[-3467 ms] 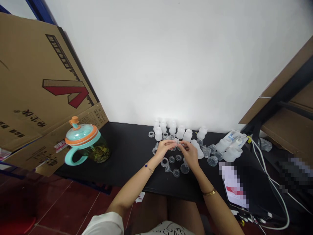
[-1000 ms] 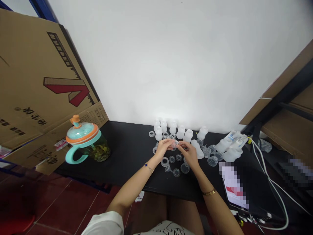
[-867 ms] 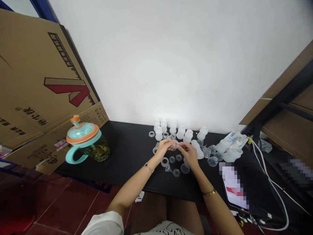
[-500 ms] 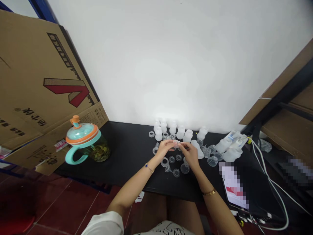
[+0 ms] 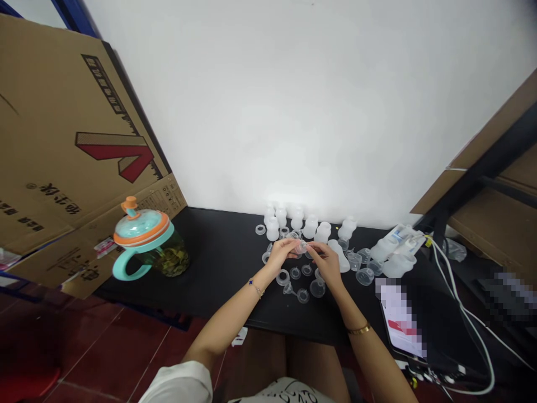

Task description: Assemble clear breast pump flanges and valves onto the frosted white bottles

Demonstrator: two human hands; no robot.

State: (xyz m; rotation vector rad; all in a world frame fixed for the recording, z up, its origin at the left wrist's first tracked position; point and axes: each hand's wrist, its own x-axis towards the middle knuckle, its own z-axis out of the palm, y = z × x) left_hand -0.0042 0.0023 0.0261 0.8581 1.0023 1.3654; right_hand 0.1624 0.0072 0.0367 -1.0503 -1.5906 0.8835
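My left hand [image 5: 282,253] and my right hand [image 5: 325,262] meet above the black table [image 5: 218,263], fingers pinched together on a small clear silicone piece [image 5: 302,247] held between them. Below the hands lie several loose clear rings and teats [image 5: 295,273]. Behind them stand several small translucent white bottles [image 5: 310,226], and one bottle [image 5: 339,255] lies on its side beside my right hand. A bracelet is on each wrist.
A teal and orange lidded jug [image 5: 147,246] stands at the table's left, against a leaning cardboard box [image 5: 62,151]. More bottles [image 5: 394,257], white cables [image 5: 455,296] and a dark device [image 5: 432,330] lie at the right. A white wall rises behind.
The hands stay together over the same spot, with only small finger movements on the clear piece. Nothing on the table has shifted.
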